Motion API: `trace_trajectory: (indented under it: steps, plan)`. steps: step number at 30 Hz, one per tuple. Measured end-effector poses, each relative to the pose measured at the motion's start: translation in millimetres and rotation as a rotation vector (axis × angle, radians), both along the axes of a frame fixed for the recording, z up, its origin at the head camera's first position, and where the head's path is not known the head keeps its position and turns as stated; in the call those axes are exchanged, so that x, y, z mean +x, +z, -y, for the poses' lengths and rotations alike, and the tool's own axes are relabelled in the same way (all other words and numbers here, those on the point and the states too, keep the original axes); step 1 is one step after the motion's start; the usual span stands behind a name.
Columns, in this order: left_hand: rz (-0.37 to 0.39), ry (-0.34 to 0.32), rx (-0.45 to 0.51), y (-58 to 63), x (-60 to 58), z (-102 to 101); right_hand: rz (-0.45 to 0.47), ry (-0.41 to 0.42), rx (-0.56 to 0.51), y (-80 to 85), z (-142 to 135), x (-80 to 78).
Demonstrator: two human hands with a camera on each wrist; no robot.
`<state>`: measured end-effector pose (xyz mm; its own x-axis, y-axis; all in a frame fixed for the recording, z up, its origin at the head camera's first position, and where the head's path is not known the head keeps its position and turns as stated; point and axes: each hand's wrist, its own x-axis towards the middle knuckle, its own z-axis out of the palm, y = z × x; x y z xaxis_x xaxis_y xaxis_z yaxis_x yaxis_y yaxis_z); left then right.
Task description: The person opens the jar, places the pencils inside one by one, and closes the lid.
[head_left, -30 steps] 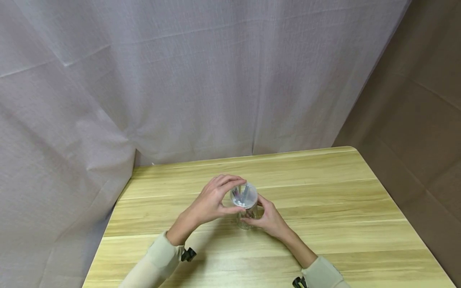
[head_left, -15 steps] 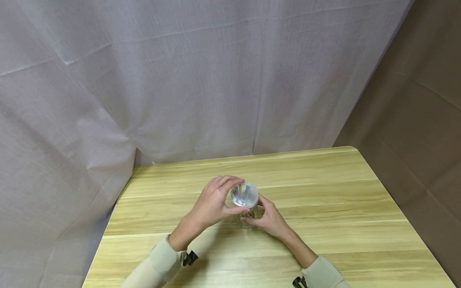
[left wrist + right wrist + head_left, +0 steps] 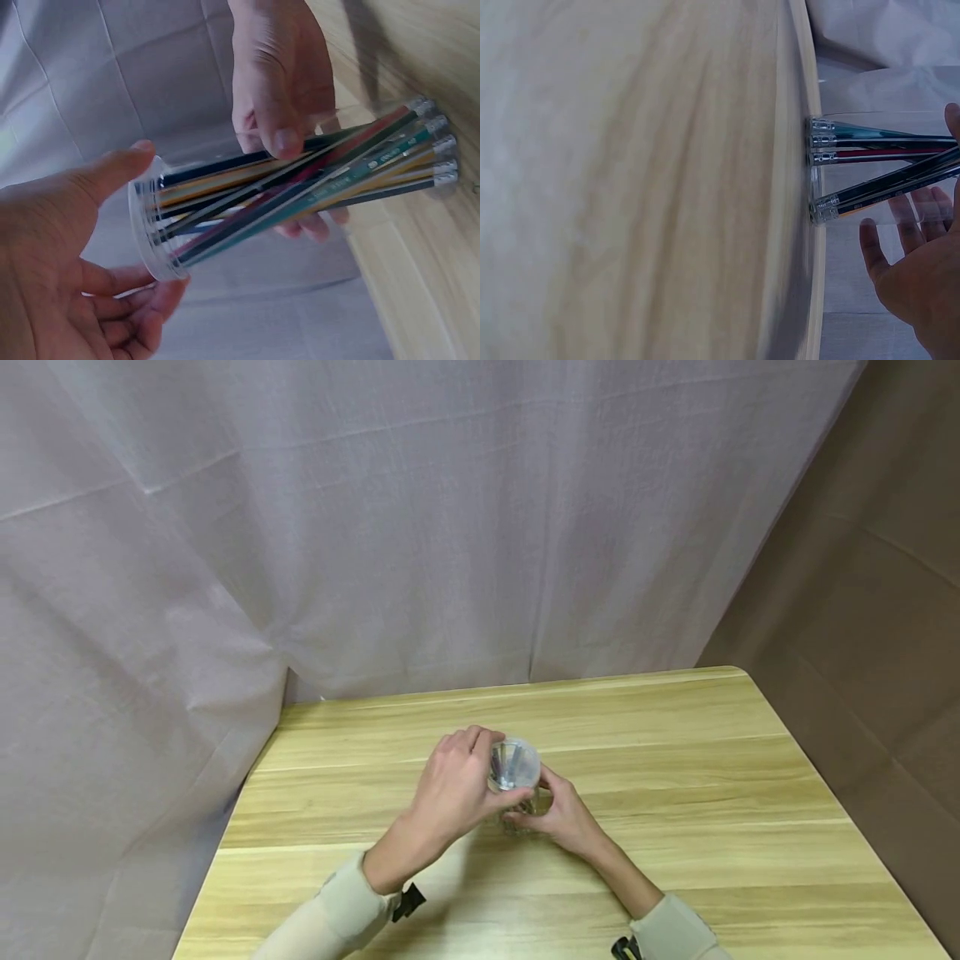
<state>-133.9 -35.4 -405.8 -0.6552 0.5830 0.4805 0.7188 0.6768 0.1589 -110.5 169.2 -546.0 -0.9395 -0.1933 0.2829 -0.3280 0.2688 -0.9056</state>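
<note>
A clear cylindrical jar (image 3: 360, 210) stands on the table, holding several pencils (image 3: 315, 169) in dark, green, red and yellow tones. Their metal-banded ends point down to the jar's base. On top sits a translucent round lid (image 3: 521, 767). My left hand (image 3: 450, 789) grips this lid by its edge, thumb on the near side and fingers on the far side. Lower down, my right hand (image 3: 568, 820) holds the jar's body between thumb and fingers. The left wrist view shows both hands around the jar; part of the right hand is cut off in the right wrist view.
The light wood-grain table (image 3: 675, 760) has a rounded far right corner. A pale grey curtain (image 3: 420, 543) hangs behind it, and a brown cloth (image 3: 862, 610) hangs along the right. Dark wrist-worn devices (image 3: 408, 902) sit at the sleeves.
My left hand has turned about the lid and shifted slightly right, its back now covering more of the lid's left side. The right hand and jar stay nearly in place.
</note>
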Motion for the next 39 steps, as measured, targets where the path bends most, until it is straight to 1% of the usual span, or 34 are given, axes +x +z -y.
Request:
trace_trajectory:
  steps: [6,11,13,14,18,20,23,25,28,31,39]
  plan:
    - [-0.007,0.030,-0.002,3.8,3.2,-3.1,0.003,0.001,-0.001,0.3,0.3,0.1]
    - [-0.003,0.018,-0.040,6.0,2.4,-1.9,-0.016,-0.001,0.007,0.7,0.9,-0.7]
    - [0.022,-0.014,-0.072,6.3,0.2,0.7,-0.016,-0.001,0.011,0.8,0.6,-0.9]
    - [0.046,-0.042,-0.086,7.1,-1.1,2.4,-0.016,-0.001,0.013,0.8,0.5,-1.0]
    - [0.175,-0.183,-0.146,9.0,-9.2,10.4,-0.011,0.005,0.015,0.7,0.3,-1.5]
    - [0.224,-0.245,-0.155,9.4,-13.2,13.7,-0.007,0.006,0.012,0.7,0.4,-1.4]
    - [0.245,-0.296,-0.140,8.0,-18.4,16.2,0.002,0.000,0.009,0.2,0.7,-1.2]
    - [0.237,-0.309,-0.118,6.8,-20.4,16.6,0.003,-0.005,0.011,0.0,1.1,-0.8]
    - [0.223,-0.306,-0.083,5.1,-21.4,15.3,0.010,-0.004,0.006,-0.1,1.7,0.3]
    - [0.210,-0.285,-0.061,4.2,-20.8,13.3,0.017,0.001,-0.001,-0.1,1.9,1.1]
    - [0.113,-0.188,-0.032,3.5,-14.6,6.5,0.022,0.001,-0.007,1.9,1.9,1.2]
